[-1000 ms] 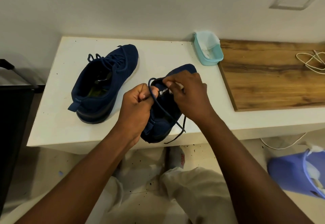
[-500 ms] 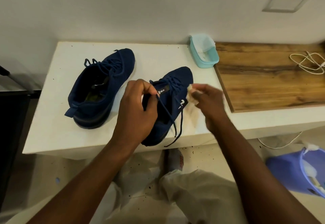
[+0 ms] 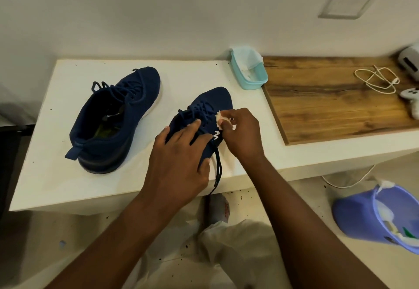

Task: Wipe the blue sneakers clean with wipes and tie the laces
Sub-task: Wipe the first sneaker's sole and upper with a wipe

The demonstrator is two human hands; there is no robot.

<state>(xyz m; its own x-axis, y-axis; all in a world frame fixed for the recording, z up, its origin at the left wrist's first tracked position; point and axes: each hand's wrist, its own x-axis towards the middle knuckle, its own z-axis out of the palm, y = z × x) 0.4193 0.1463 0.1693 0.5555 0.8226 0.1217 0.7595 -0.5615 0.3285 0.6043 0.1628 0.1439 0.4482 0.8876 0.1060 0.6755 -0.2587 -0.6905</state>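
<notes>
- L hand (image 3: 179, 159) lies flat, fingers straight, on near blue sneaker (image 3: 213, 100) at tabletop (image 3: 56, 175) front edge.
- R hand (image 3: 242, 134) pinches white wipe (image 3: 221, 120) on its side.
- Other sneaker (image 3: 118, 118) sits just left.

The person's left hand (image 3: 179, 159) and right hand (image 3: 240, 134) are bare, with short, plain nails on the fingers (image 3: 196, 122), and both forearms are uncovered. Loose, creased cream trousers (image 3: 238, 250) cover the legs. One foot (image 3: 221, 207) wears white with a small red marking.
</notes>
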